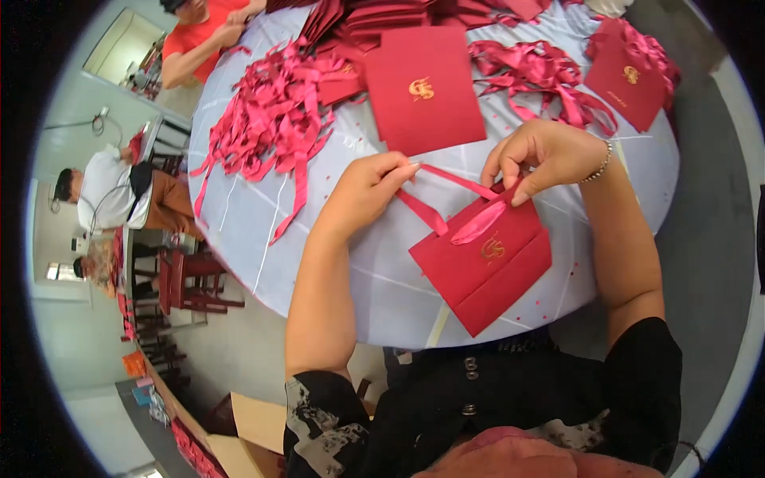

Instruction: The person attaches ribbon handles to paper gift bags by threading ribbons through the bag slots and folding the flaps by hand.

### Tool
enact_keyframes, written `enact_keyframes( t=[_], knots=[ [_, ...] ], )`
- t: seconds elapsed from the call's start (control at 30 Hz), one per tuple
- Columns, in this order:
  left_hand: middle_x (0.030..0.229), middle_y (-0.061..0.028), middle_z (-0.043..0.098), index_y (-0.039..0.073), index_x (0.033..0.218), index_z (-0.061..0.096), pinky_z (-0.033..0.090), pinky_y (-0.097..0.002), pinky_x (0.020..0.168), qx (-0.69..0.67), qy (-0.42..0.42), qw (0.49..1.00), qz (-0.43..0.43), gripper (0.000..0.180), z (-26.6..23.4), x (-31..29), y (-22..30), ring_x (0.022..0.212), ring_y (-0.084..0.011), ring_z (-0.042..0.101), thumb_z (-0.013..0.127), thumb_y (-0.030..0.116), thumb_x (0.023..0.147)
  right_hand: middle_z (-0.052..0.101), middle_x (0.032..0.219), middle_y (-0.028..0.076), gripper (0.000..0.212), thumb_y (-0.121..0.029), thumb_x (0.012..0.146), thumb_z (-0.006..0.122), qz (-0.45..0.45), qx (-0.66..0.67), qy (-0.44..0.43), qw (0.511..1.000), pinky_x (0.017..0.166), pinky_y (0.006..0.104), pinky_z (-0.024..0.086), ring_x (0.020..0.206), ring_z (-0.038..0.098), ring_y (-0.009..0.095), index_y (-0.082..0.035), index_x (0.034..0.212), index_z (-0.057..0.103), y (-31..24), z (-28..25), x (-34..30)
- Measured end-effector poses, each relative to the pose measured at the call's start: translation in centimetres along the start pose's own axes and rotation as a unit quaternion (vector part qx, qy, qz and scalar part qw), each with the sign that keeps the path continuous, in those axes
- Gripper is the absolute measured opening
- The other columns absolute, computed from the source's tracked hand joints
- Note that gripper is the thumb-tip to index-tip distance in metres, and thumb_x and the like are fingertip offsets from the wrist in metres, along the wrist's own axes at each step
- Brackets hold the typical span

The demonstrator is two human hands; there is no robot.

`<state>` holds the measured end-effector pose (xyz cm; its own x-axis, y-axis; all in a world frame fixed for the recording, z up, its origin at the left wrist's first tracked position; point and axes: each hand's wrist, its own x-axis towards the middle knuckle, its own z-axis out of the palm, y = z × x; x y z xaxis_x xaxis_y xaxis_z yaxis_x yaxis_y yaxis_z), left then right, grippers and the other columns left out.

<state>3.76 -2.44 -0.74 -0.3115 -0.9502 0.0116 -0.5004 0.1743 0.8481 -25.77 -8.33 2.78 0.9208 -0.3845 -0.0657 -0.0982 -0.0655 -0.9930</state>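
1. Left edge of tabletop [382, 271]: satin ribbons [271, 119], tangled; I judge them unused.
2. Left hand [362, 191]: pinching the handle [422, 211], a flat ribbon loop.
3. Toward far edge: flat bag [426, 95], apparently outstanding.
4. Bag [506, 271]: by near edge, smooth creased card; I judge it nearly finished.
5. Right hand [554, 155]: narrow grip at the bag's mouth.

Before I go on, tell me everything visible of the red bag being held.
The red bag looks like stiff paper, with a gold emblem facing up, pink ribbon handles and a crease across its lower part. It slants, top edge toward the middle of the table. The left hand pinches one handle; the right hand grips its top right corner. Table contact is unclear.
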Motion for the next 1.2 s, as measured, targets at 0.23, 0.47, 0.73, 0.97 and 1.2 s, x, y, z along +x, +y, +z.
enact_keyframes(
  t=[0.23, 0.47, 0.73, 0.97, 1.2],
  knots=[
    [0.066, 0.0053, 0.051, 0.003, 0.087, 0.068, 0.035, -0.0208, 0.057, -0.164, 0.105, 0.976, -0.097, 0.023, 1.3, 0.7, 0.2, 0.062, -0.0042, 0.044, 0.061, 0.022, 0.098, 0.067, 0.101, 0.015, 0.010, 0.006, 0.076, 0.075, -0.149, -0.033, 0.199, 0.968, 0.069, 0.0219, 0.051, 0.082, 0.062, 0.012, 0.003, 0.082, 0.068, -2.4, -1.9, -4.2],
    [0.087, -0.0087, 0.062, 0.000, 0.107, 0.063, 0.047, -0.0268, 0.064, 0.038, 0.270, 0.936, 0.224, 0.042, 3.5, -2.1, 5.2, 0.069, -0.0183, 0.057, 0.084, 0.015, 0.074, 0.065, 0.083, 0.009, 0.013, 0.002, 0.074, 0.076, -0.154, -0.319, 0.424, 0.834, 0.058, 0.0291, 0.047, 0.066, 0.060, 0.014, 0.002, 0.081, 0.065, -3.0, 3.4, -0.7],
    [0.140, -0.0285, 0.042, 0.000, 0.150, 0.022, 0.042, -0.0458, 0.103, 0.067, 0.172, 0.952, 0.245, 0.102, 6.9, -2.0, 6.8, 0.123, -0.0408, 0.050, 0.082, 0.019, 0.070, 0.067, 0.084, 0.006, 0.031, -0.014, 0.078, 0.080, -0.173, -0.241, 0.351, 0.888, 0.051, 0.0237, 0.043, 0.055, 0.059, 0.010, -0.002, 0.102, 0.066, -4.6, 9.7, -0.1],
    [0.130, -0.0161, 0.055, -0.002, 0.149, 0.027, 0.048, -0.0349, 0.097, -0.034, 0.353, 0.925, 0.139, 0.074, 3.7, -1.9, 5.2, 0.111, -0.0241, 0.060, 0.067, -0.002, 0.086, 0.069, 0.092, 0.010, 0.023, -0.011, 0.082, 0.074, -0.081, -0.370, 0.482, 0.790, 0.064, 0.0304, 0.052, 0.069, 0.066, 0.019, -0.003, 0.101, 0.066, -0.8, 3.2, 0.4],
    [0.125, -0.0177, 0.055, 0.006, 0.149, 0.030, 0.052, -0.0379, 0.095, -0.085, 0.175, 0.981, -0.012, 0.085, 3.0, -0.2, 2.4, 0.113, -0.0277, 0.060, 0.076, 0.001, 0.077, 0.067, 0.087, 0.015, 0.024, -0.020, 0.082, 0.072, 0.099, -0.555, 0.464, 0.683, 0.075, 0.0465, 0.050, 0.081, 0.064, 0.038, 0.000, 0.093, 0.064, 6.1, -2.2, 0.6]
  ],
)
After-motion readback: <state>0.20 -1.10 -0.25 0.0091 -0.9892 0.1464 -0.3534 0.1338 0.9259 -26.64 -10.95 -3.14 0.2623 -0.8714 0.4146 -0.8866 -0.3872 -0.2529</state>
